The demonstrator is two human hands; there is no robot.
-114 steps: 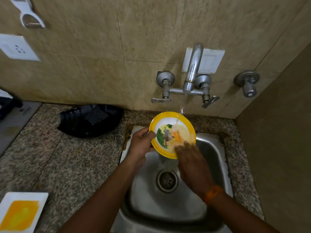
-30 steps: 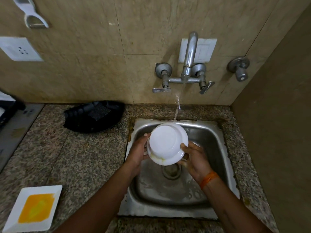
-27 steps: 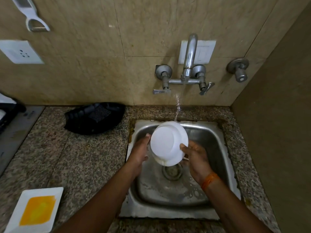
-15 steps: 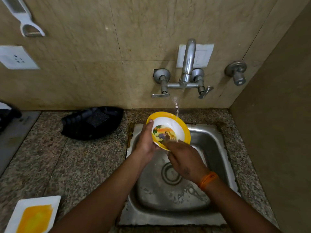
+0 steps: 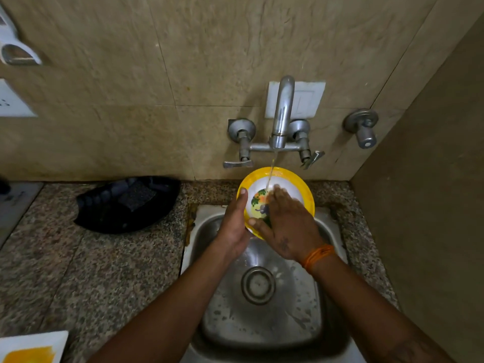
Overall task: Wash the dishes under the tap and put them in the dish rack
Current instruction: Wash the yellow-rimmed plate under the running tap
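Observation:
A yellow-rimmed bowl [image 5: 298, 183] with a colourful picture inside is tilted toward me over the back of the steel sink [image 5: 209, 226]. My left hand [image 5: 234, 221] grips its left rim, thumb on the edge. My right hand [image 5: 288, 224] lies flat inside the bowl, fingers spread and blurred, covering much of the picture. Water runs from the tap [image 5: 281, 113] into the bowl just above my right fingers. A black dish rack [image 5: 125, 205] sits on the counter left of the sink.
A white square plate [image 5: 31, 347] smeared with yellow lies at the counter's bottom-left edge. The granite counter [image 5: 91, 271] spans left of the sink. A side wall [image 5: 432, 205] closes in on the right. The drain [image 5: 258, 285] is in the sink's middle.
The bowl was bottom-up a second ago; it is now turned with its inside facing me and raised under the stream. My right hand has moved from its rim into the inside.

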